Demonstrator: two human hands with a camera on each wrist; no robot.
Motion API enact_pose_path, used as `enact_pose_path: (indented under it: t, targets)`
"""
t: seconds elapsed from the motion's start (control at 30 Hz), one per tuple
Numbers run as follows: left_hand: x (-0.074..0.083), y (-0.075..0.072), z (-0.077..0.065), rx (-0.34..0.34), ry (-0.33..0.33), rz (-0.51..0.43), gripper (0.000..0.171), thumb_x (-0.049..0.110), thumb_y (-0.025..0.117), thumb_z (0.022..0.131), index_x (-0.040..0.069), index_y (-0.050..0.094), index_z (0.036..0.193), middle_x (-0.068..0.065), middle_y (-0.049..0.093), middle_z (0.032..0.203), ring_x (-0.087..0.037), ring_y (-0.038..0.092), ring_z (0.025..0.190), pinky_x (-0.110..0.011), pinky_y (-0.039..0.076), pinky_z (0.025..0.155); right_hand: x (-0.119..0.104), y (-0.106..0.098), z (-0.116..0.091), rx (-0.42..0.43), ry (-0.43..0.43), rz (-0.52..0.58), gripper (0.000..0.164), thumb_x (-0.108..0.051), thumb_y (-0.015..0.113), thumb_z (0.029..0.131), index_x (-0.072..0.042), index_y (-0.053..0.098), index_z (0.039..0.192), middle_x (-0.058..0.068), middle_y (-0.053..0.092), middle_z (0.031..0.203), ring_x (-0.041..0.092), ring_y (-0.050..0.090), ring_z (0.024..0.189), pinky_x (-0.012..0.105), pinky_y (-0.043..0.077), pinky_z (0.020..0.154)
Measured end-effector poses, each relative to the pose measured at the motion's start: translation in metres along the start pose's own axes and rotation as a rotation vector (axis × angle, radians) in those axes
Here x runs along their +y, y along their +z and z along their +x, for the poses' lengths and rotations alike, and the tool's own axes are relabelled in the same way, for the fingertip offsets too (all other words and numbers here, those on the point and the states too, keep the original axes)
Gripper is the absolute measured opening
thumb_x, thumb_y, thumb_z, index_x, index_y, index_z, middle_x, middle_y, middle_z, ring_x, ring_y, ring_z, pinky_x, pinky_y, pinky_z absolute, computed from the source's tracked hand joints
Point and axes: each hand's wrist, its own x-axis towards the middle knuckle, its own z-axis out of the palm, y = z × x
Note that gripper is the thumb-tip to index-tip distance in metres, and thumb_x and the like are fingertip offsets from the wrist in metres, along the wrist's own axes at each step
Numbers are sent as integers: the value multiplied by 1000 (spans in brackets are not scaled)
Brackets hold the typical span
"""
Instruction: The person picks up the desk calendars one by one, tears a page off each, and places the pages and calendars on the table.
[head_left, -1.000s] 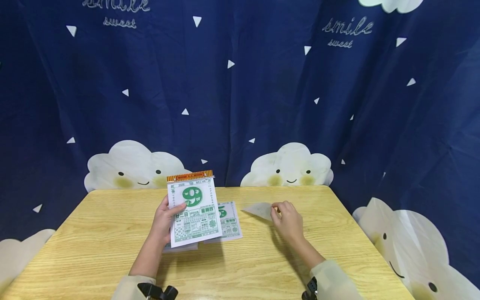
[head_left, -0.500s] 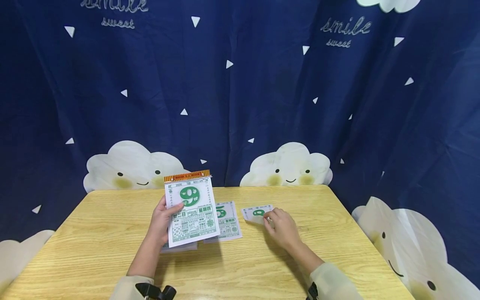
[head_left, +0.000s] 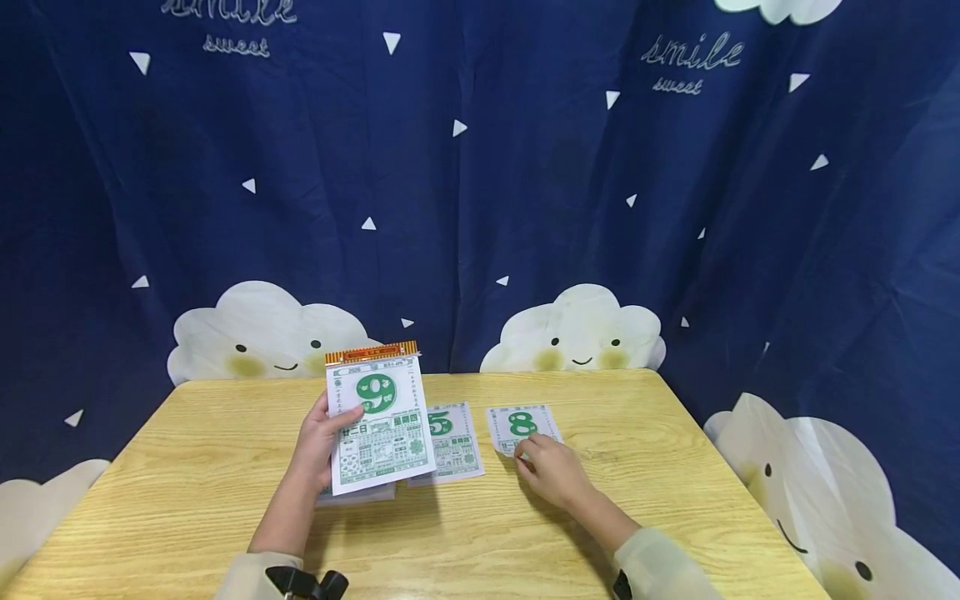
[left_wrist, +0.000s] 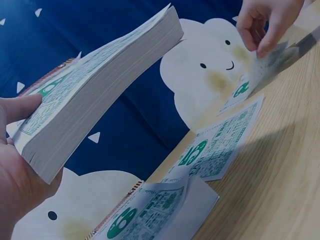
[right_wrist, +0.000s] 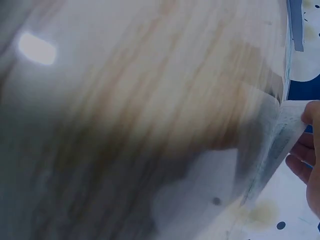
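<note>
My left hand (head_left: 313, 446) grips a thick tear-off calendar (head_left: 386, 450) above the table, thumb across its front. Its top page shows a green 9 under an orange-striped header. Between the thumb and fingers of my right hand (head_left: 553, 471) is the lower edge of a loose calendar page (head_left: 521, 419) with a green 8. The left wrist view shows that edge lifted while the far part lies low at the table. Left of it lies another loose page (head_left: 459, 442) with a green 5, partly covered from the head view by the held calendar.
A second calendar pad (left_wrist: 155, 210) with a striped header lies on the wooden table (head_left: 480, 542), mostly hidden below the held one in the head view. Behind the table hangs a dark blue curtain (head_left: 525, 208) with clouds and triangles.
The page in my right hand has come down and turned flatter, so its green 8 shows. My right hand has moved left and nearer. My left hand has shifted slightly left with the calendar.
</note>
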Motion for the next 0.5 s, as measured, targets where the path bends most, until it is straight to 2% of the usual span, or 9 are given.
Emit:
enact_pose_path:
  t: [0.17,0.3,0.5]
  targets:
    - [3,-4,-1,7,-5,20,65,5,57,90,24,28,145,16,67,98,-8,69,86,-27,58,78,0,5,-2,-90,-3,22,4,-20,68,82,-17,66,84,-8,59,79,5,53,68,19,46,57]
    - [5,-8,-3,13,-12,39,66,6,57,90,23,26,146,16,67,97,-8,69,85,-27,58,78,-1,6,-4,-121,-2,30,4,-19,68,82,-17,65,83,-6,61,81,7,55,71,20,47,58]
    - [6,-19,-4,1,1,36,65,5,57,90,21,26,145,15,68,95,-7,69,83,-25,58,76,-2,5,-5,-156,-3,33,3,-19,67,82,-16,65,84,-6,58,81,6,51,68,18,44,55]
